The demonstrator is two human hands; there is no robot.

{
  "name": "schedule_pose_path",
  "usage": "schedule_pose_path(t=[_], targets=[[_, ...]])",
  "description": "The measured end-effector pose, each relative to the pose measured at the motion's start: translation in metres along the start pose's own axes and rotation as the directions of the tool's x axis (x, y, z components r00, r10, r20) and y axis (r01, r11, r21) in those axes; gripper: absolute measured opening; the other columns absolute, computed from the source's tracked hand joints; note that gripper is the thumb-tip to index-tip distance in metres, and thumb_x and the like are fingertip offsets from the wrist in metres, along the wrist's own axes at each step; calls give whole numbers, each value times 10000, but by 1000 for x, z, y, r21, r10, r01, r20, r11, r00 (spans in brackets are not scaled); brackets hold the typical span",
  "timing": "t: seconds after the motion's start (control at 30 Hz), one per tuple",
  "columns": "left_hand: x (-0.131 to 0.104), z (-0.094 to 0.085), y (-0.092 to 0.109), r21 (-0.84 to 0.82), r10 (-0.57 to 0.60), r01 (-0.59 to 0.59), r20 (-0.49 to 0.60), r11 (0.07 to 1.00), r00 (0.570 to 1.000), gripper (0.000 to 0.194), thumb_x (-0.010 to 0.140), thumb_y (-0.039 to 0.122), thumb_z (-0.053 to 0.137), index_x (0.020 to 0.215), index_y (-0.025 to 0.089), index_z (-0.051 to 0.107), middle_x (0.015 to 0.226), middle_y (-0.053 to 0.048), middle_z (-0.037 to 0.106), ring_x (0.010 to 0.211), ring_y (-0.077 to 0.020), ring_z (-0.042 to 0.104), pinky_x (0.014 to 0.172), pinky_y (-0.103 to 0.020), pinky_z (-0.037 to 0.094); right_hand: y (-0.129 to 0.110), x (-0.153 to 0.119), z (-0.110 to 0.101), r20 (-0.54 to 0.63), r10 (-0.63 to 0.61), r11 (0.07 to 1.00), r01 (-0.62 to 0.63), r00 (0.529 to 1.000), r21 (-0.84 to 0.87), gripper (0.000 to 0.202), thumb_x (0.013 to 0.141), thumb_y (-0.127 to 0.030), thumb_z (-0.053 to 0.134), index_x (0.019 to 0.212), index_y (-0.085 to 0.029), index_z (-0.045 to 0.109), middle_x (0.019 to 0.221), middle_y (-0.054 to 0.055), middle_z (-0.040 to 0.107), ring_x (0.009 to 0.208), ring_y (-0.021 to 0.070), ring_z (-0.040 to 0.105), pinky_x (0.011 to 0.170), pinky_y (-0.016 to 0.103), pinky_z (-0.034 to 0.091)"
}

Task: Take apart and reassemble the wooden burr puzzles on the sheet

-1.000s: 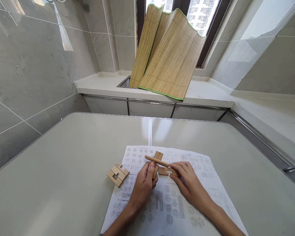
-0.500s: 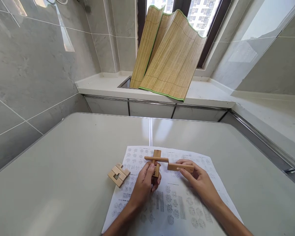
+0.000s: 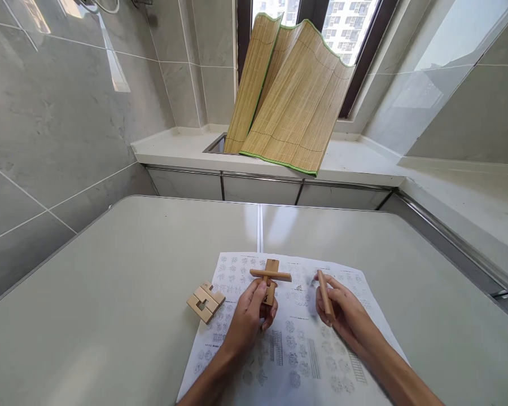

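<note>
My left hand (image 3: 248, 316) grips a wooden cross (image 3: 271, 277) made of two notched puzzle bars, held upright over the printed instruction sheet (image 3: 292, 349). My right hand (image 3: 342, 313) holds a single wooden bar (image 3: 325, 294), turned nearly lengthwise away from me, a short gap to the right of the cross. A small assembled block of wooden pieces (image 3: 205, 301) lies on the table (image 3: 110, 293) at the sheet's left edge, left of my left hand.
A folded bamboo mat (image 3: 285, 96) leans against the window on a white counter (image 3: 355, 158) beyond the table. Tiled walls stand to the left and right. A metal rail (image 3: 449, 242) runs along the table's right side.
My right hand lifted the single bar off the sheet, drew it away from the cross to the right, and turned it from crosswise to nearly lengthwise. The left hand kept the cross still.
</note>
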State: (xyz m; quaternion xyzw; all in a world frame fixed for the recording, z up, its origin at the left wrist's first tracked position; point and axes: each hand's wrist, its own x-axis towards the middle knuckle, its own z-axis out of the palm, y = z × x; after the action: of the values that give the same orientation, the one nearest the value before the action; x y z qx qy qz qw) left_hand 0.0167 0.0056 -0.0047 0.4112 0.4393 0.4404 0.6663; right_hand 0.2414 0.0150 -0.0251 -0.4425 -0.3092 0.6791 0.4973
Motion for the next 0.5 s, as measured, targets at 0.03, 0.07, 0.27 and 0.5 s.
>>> schedule_pose_path(t=[0.03, 0.07, 0.27, 0.5], targets=[[0, 0, 0, -1, 1, -1, -1, 1000, 1000, 363, 1025, 543, 475, 939, 192, 503, 651, 41, 528, 483, -78, 336, 491, -226, 281, 0, 0, 1, -10, 19, 1000, -19, 1000, 5, 382, 859, -387, 801, 1149, -192, 645, 643, -29, 596, 531, 127, 492, 462, 227, 449], [0, 0, 0, -2, 2, -2, -3, 1000, 1000, 364, 1025, 544, 476, 941, 191, 507, 652, 40, 530, 482, -78, 337, 492, -226, 284, 0, 1, 2, -19, 38, 999, -38, 999, 7, 392, 861, -376, 802, 1165, -186, 645, 654, -25, 606, 535, 128, 505, 462, 227, 464], [0, -1, -2, 2, 14, -14, -13, 1000, 1000, 377, 1012, 559, 496, 925, 193, 516, 633, 44, 530, 468, -77, 340, 481, -222, 280, -3, 2, 4, -23, 104, 993, -102, 994, 63, 559, 847, -353, 835, 1320, -222, 567, 947, 61, 743, 753, 220, 721, 493, 249, 569], [2, 0, -1, 18, 30, -30, -23, 999, 999, 374, 1010, 554, 506, 881, 203, 498, 639, 42, 534, 466, -81, 349, 477, -220, 293, -2, 2, 2, -31, 123, 988, -119, 992, 100, 733, 844, -315, 859, 1465, -265, 473, 1153, 102, 770, 946, 264, 760, 757, 343, 640]])
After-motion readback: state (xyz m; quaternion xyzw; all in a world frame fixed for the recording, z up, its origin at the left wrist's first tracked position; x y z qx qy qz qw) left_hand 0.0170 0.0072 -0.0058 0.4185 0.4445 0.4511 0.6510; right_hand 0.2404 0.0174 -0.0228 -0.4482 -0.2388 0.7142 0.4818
